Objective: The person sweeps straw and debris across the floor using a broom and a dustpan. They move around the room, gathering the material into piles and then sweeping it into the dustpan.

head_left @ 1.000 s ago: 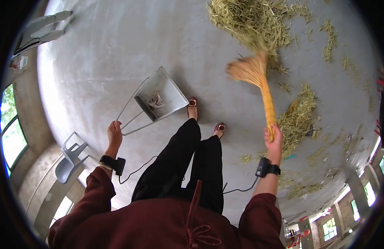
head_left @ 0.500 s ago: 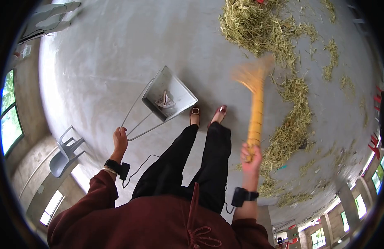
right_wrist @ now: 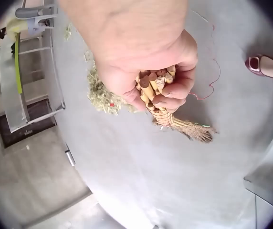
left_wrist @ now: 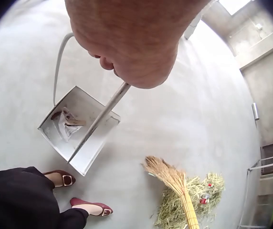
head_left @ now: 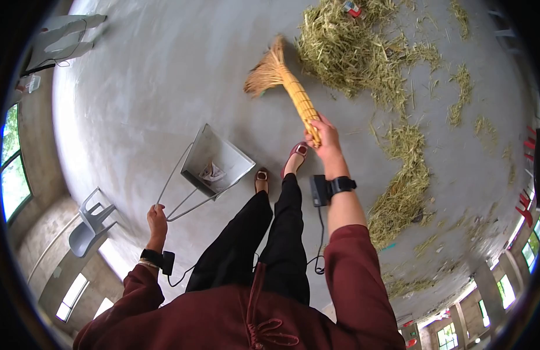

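Observation:
My right hand [head_left: 326, 141] grips the bound yellow handle of a straw broom [head_left: 299, 98]. In the right wrist view, fingers curl round the cut stalk ends of that handle. The broom's brown bristles [head_left: 265, 73] spread over the floor, left of a heap of straw [head_left: 334, 55], with a small green bit beside them. My left hand [head_left: 157, 223] holds the metal rod handle of a grey dustpan [head_left: 232, 153]. Crumpled paper scraps [left_wrist: 68, 125] lie inside the pan. A plastic bottle with red on it [left_wrist: 205, 196] lies on the heap.
A trail of straw [head_left: 404, 181] curves along the floor on the right, with thinner scatterings beyond. My shoes [head_left: 296, 154] stand right beside the dustpan. A grey plastic chair [head_left: 90, 227] is at the left by the wall. Red chair parts [head_left: 523, 207] show at the far right.
My right hand has swung the broom leftward and forward, from beside the straw trail to left of the heap. The dustpan and left hand appear slightly lower and further left; my feet have shifted.

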A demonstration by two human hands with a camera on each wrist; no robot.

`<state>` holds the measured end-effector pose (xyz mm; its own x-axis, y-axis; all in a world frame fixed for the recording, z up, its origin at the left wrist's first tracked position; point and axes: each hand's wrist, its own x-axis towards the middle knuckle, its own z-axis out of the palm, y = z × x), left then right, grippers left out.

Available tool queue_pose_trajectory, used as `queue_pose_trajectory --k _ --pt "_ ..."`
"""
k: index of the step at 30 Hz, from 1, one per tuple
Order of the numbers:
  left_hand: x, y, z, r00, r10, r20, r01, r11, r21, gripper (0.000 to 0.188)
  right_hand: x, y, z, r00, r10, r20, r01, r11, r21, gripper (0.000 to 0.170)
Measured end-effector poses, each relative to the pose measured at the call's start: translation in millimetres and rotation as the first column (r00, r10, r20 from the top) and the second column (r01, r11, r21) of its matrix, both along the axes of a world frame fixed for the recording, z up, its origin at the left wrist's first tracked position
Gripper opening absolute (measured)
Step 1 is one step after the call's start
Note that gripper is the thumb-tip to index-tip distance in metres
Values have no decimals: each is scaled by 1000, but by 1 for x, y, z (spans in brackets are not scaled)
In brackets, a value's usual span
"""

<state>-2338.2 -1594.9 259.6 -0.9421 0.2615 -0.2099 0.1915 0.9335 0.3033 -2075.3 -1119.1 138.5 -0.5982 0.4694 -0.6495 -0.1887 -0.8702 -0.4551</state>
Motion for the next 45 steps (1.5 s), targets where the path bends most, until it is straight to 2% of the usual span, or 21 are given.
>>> queue_pose_trajectory --k 3,5,6,7,9,12,15,20,21,23,25,27,29,30,32,35,37,39,42,44,45 --pt "-6 22 6 999 -42 -26 41 998 -42 30 61 48 1 983 -106 148 96 993 72 39" --pt "-17 38 9 992 -107 -63 103 993 -61 31 109 67 8 974 -118 195 93 987 131 38" --pt "-13 68 27 997 30 65 -24 996 -86 31 132 71 11 960 -136 245 110 987 115 38" --pt "-21 81 27 998 20 63 -15 996 -84 31 154 73 15 944 -153 293 129 987 100 37" --pt "-34 94 26 994 -105 -35 103 994 -48 32 199 73 24 923 -252 292 248 967 52 34" --pt "-56 125 26 983 -172 -68 171 985 -18 32 261 65 41 856 -341 389 321 940 118 29" --pt "-52 188 57 994 -108 15 108 994 -16 32 297 48 62 771 -468 431 437 882 177 26" --pt "-99 214 45 972 -227 -53 231 970 74 34 289 7 87 623 -694 360 664 713 227 23" --pt "-107 220 47 970 -237 -54 241 967 87 34 278 -4 91 613 -699 369 670 707 225 23" --pt "-135 231 39 955 -288 -71 293 952 83 33 244 -23 98 638 -669 382 694 714 92 30" --pt "-143 234 54 963 -269 -32 270 962 41 33 206 -45 97 729 -604 321 653 754 -64 42" --pt "-153 241 67 957 -286 -47 286 958 13 33 151 -44 107 824 -508 251 539 839 -72 52" --pt "-164 247 76 952 -298 -69 298 954 -6 33 105 -33 90 899 -431 77 437 887 -147 58" --pt "-188 245 86 932 -345 -108 342 938 -48 33 67 -22 91 928 -370 52 373 911 -176 55" --pt "-197 250 111 921 -367 -130 359 930 -83 33 15 -9 80 964 -266 -8 259 942 -212 54" --pt "-213 248 116 929 -354 -107 337 930 -147 32 -29 9 37 984 -177 -12 170 961 -216 55" --pt "-217 253 115 898 -420 -133 400 904 -150 31 -30 17 15 983 -166 77 179 958 -222 55" --pt "-227 252 106 885 -441 -149 422 895 -142 30 7 23 19 968 -205 143 230 955 -186 50" --pt "-235 254 95 878 -465 -113 441 879 -182 30 106 7 19 914 -236 331 285 953 -107 49" --pt "-246 251 89 888 -450 -92 429 885 -183 30 172 -3 43 846 -227 483 297 952 -73 41" --pt "-253 249 87 896 -439 -76 419 888 -187 30 190 -5 59 792 -275 546 348 937 -33 40"
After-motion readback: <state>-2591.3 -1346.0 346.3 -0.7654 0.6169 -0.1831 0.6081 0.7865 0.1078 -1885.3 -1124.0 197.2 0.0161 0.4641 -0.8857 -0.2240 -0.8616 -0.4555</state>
